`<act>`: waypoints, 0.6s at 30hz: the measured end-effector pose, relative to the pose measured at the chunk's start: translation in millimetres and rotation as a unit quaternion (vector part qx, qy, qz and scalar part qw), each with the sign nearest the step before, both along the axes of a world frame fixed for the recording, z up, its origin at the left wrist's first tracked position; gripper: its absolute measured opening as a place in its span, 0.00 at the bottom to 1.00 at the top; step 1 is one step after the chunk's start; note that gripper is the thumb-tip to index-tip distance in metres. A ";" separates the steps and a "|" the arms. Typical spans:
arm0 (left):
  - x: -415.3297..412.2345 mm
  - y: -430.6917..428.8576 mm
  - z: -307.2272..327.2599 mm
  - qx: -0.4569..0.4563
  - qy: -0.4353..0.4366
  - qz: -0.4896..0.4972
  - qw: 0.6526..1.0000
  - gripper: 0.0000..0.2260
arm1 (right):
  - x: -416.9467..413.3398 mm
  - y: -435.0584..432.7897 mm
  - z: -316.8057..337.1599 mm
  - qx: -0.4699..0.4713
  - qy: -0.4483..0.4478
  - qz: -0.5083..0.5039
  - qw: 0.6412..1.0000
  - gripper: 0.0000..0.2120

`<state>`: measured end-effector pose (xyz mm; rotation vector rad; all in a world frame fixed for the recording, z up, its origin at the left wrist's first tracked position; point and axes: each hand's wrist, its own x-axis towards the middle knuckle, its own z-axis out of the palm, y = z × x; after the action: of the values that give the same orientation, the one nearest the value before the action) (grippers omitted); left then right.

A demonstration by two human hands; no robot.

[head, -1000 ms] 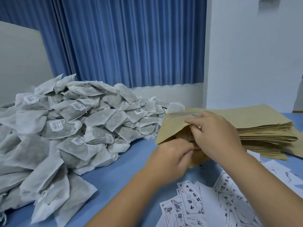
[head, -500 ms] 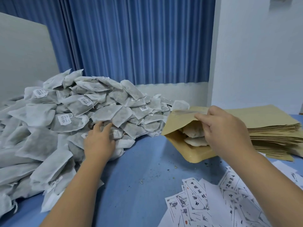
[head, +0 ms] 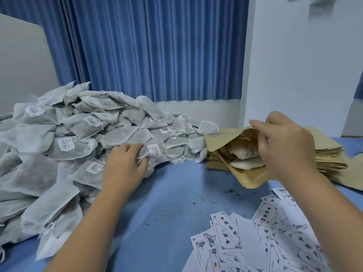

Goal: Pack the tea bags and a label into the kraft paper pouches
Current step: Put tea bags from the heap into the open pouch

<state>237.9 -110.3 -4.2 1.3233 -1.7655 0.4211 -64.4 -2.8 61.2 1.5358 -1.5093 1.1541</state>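
Note:
A big heap of white tea bags (head: 64, 146) covers the left of the blue table (head: 176, 203). My left hand (head: 123, 165) lies on the heap's right edge, its fingers curled round one tea bag (head: 151, 154) with a barcode tag and string. My right hand (head: 282, 146) pinches the upper lip of a kraft paper pouch (head: 249, 181), holding its mouth wide toward the left. Inside the pouch lie at least two tea bags (head: 245, 161). Printed paper labels (head: 261, 238) are scattered at the lower right.
A stack of flat kraft pouches (head: 330, 156) lies behind my right hand, against the white wall. Blue curtains hang at the back and a white board stands at the far left. Small tea crumbs dot the table's middle.
My left hand left the pouch mouth, reached left to the heap and closed its fingers on a tea bag. My right hand kept the pouch open and lifted its lip a little.

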 end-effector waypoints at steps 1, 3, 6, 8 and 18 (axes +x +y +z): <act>-7.1 6.1 1.9 -0.024 -0.003 -0.038 0.999 0.16 | -2.3 1.4 2.1 -0.003 -0.007 -0.008 1.000 0.12; -23.6 21.2 6.4 -0.057 -0.008 -0.110 0.992 0.15 | -5.0 4.7 5.9 0.000 -0.018 -0.024 1.000 0.11; -53.3 48.0 14.8 -0.106 -0.010 -0.202 0.974 0.17 | -4.3 5.9 10.0 0.030 -0.030 -0.035 0.999 0.10; -72.9 65.7 18.9 -0.126 -0.014 -0.234 0.964 0.15 | -3.1 2.2 11.4 0.087 -0.035 -0.029 0.995 0.10; -115.1 100.7 15.7 -0.168 -0.029 -0.315 0.934 0.08 | -1.8 -4.9 10.7 0.175 -0.097 0.048 0.979 0.11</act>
<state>122.8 -9.6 11.5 0.4666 -1.9444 0.3740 -66.1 -7.7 71.9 1.7861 -1.8644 1.1645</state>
